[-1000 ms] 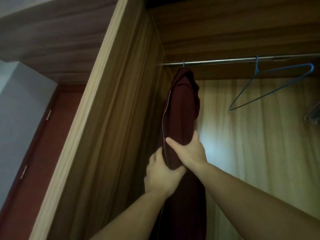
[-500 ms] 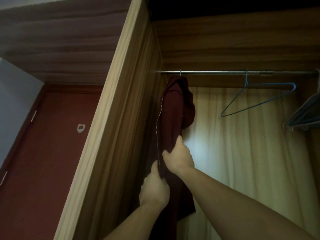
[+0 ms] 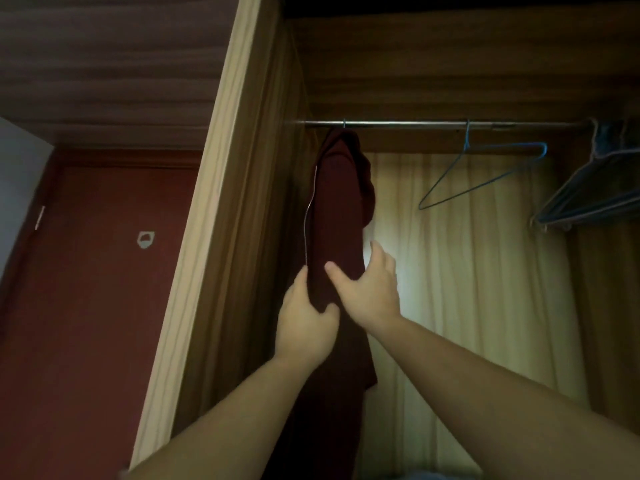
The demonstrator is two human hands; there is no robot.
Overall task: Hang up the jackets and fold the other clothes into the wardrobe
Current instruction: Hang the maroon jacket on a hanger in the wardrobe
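Head view, maroon jacket (image 3: pixel 337 209) on rail (image 3: pixel 408 124) beside side panel (image 3: pixel 242 237), blue hanger (image 3: pixel 502 147) apart

A person's two bare hands and forearms. The left hand (image 3: pixel 304 327) and the right hand (image 3: pixel 372 292) have broad backs and short, rounded fingers. The right thumb (image 3: pixel 331 270) has a short, trimmed nail. The left forearm (image 3: pixel 225 420) and right forearm (image 3: pixel 502 393) are smooth and uncovered as far as they show. Low between them, a pale blue-grey strip (image 3: pixel 426 476) is too blurred to identify.
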